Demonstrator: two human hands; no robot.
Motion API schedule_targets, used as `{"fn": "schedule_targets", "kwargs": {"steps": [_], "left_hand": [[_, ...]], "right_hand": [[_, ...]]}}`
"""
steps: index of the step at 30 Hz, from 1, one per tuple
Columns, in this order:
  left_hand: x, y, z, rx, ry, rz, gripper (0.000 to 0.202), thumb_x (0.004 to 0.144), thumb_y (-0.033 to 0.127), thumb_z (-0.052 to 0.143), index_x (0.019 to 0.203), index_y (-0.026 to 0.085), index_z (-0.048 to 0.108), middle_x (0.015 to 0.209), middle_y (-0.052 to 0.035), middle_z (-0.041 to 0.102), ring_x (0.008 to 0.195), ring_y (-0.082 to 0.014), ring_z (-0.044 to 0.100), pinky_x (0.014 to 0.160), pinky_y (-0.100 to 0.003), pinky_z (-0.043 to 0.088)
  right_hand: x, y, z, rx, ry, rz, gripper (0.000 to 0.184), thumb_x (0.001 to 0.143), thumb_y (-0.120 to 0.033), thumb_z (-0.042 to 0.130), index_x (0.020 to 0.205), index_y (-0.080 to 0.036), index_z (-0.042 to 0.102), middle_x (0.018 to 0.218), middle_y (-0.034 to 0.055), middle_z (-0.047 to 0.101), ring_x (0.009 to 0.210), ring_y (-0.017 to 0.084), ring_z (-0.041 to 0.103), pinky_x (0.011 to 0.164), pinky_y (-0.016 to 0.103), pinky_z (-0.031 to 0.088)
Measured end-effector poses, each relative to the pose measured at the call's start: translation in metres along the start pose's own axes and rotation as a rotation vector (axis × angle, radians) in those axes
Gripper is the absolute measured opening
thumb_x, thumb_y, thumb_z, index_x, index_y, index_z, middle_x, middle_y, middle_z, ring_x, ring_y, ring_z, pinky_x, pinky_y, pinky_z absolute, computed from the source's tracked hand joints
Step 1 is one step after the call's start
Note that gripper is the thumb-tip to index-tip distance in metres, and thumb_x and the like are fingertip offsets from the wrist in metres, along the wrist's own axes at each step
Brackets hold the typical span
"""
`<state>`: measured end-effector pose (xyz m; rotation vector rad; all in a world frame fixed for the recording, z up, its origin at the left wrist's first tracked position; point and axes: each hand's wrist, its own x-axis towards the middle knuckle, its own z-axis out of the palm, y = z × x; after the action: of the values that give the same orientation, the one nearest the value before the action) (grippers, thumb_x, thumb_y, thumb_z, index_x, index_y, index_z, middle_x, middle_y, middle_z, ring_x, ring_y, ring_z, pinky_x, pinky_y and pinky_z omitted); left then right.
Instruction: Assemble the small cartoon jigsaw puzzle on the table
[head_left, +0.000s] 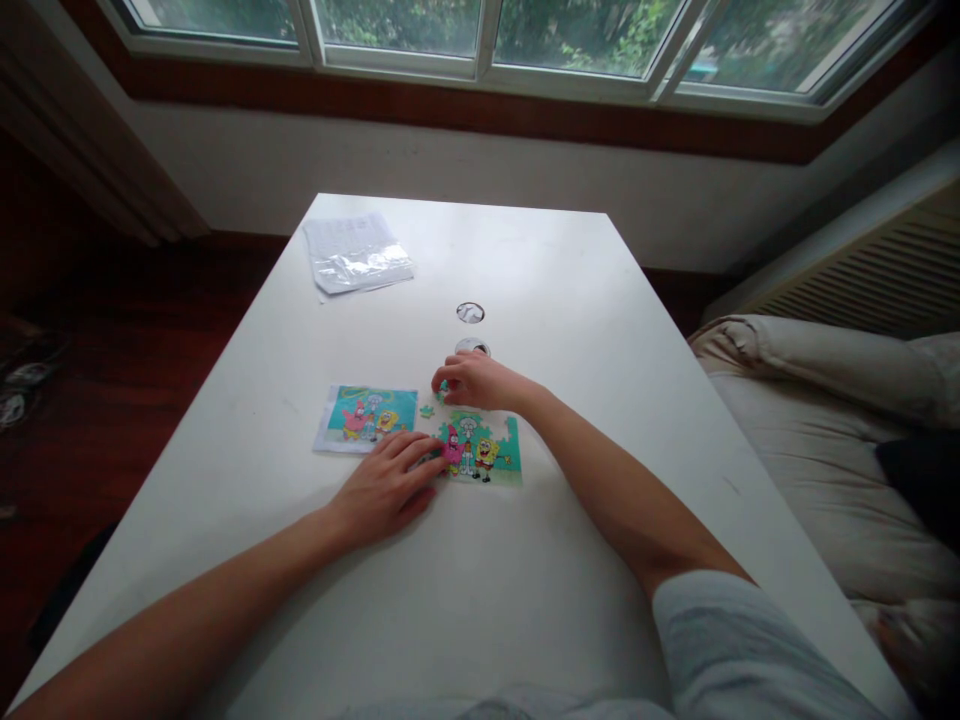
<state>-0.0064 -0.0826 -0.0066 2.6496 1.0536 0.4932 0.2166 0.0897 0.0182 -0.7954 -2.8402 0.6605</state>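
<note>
A small jigsaw puzzle (486, 455) with cartoon figures on a teal ground lies on the white table, partly joined, its upper edge uneven. My left hand (390, 482) rests flat with fingers stretched out, fingertips touching the puzzle's left edge. Just above the puzzle, my right hand (480, 382) is closed in a pinch on a teal puzzle piece (443, 387), mostly covered by the fingers. A loose puzzle piece (427, 411) lies between the hands. Beside my left hand is a picture card (409, 405) with the same cartoon figures, in a clear sleeve.
On the white table (540, 270), a clear plastic bag with papers (356, 255) lies at the far left. Two round holes, the farther hole (470, 313) and one partly behind my right hand, sit mid-table. A cushioned sofa (787, 430) stands to the right, windows beyond.
</note>
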Motion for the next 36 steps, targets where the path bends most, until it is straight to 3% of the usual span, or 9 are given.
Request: {"fn": "schedule_targets", "kwargs": {"steps": [4,9,15,21,36], "left_hand": [[0.000,0.000,0.000,0.002,-0.004,0.001,0.044,0.099,0.024,0.056,0.143,0.022,0.056,0.145,-0.0116,0.059,0.133,-0.0309,0.050,0.114,-0.054,0.044],[0.000,-0.001,0.000,0.005,-0.011,-0.004,0.045,0.099,0.024,0.056,0.144,0.024,0.055,0.145,-0.0111,0.058,0.134,-0.0310,0.050,0.114,-0.054,0.043],[0.000,0.000,0.000,0.002,-0.021,-0.008,0.045,0.098,0.023,0.058,0.143,0.023,0.056,0.145,-0.0114,0.058,0.134,-0.0306,0.050,0.115,-0.054,0.042],[-0.001,-0.001,0.002,0.007,-0.024,-0.008,0.045,0.099,0.024,0.057,0.144,0.023,0.055,0.146,-0.0114,0.057,0.134,-0.0310,0.049,0.116,-0.055,0.042],[0.000,0.000,0.000,-0.013,-0.003,-0.013,0.047,0.097,0.024,0.059,0.143,0.025,0.057,0.144,-0.0116,0.059,0.134,-0.0310,0.051,0.115,-0.055,0.043]], "right_hand": [[-0.001,-0.003,0.000,-0.036,-0.023,-0.005,0.017,0.092,-0.026,0.069,0.108,-0.022,0.074,0.096,0.0063,0.069,0.093,0.022,0.055,0.085,0.033,0.030],[0.001,-0.002,0.006,-0.082,0.010,-0.022,0.029,0.094,-0.026,0.067,0.122,-0.025,0.070,0.107,0.0081,0.069,0.098,0.023,0.055,0.088,0.035,0.031],[0.004,0.001,0.009,-0.133,0.042,-0.068,0.020,0.098,-0.028,0.062,0.114,-0.023,0.073,0.106,0.0098,0.068,0.100,0.024,0.054,0.089,0.036,0.031],[0.005,0.000,0.013,-0.123,0.054,-0.106,0.027,0.099,-0.023,0.058,0.123,-0.024,0.070,0.109,0.0093,0.066,0.101,0.023,0.053,0.089,0.036,0.031],[0.004,-0.006,0.013,-0.165,0.026,-0.105,0.029,0.095,-0.021,0.059,0.122,-0.024,0.071,0.109,0.0099,0.065,0.100,0.024,0.052,0.088,0.036,0.031]]}}
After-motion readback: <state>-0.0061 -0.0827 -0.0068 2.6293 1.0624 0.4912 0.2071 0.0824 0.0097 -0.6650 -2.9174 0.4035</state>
